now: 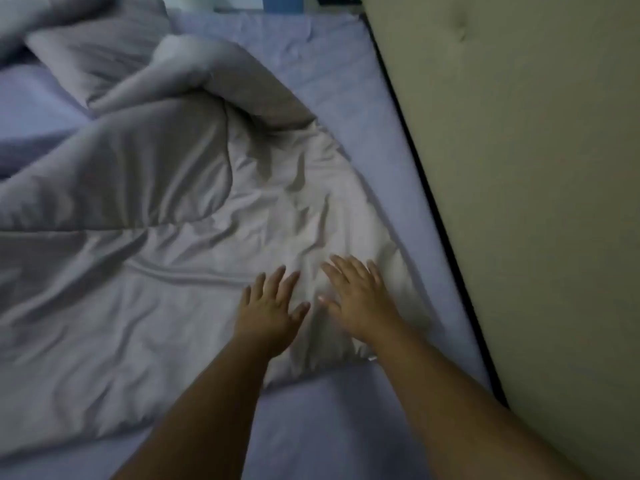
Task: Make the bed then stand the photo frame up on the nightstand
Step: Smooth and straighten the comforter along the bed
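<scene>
A pale grey duvet point(145, 258) lies crumpled across the bed, bunched into folds toward the upper left. Its near corner is spread flat on the lilac sheet point(349, 98). My left hand point(268, 306) presses flat on that corner with fingers spread. My right hand point(360, 296) lies flat beside it, a little nearer the headboard, fingers straight on the fabric. Neither hand grips anything. No photo frame or nightstand is in view.
A beige padded headboard point(540, 174) runs along the right side, with a dark gap point(446, 233) between it and the mattress. Bare lilac sheet shows along the headboard and at the bottom. Something blue point(282, 3) stands beyond the bed's far edge.
</scene>
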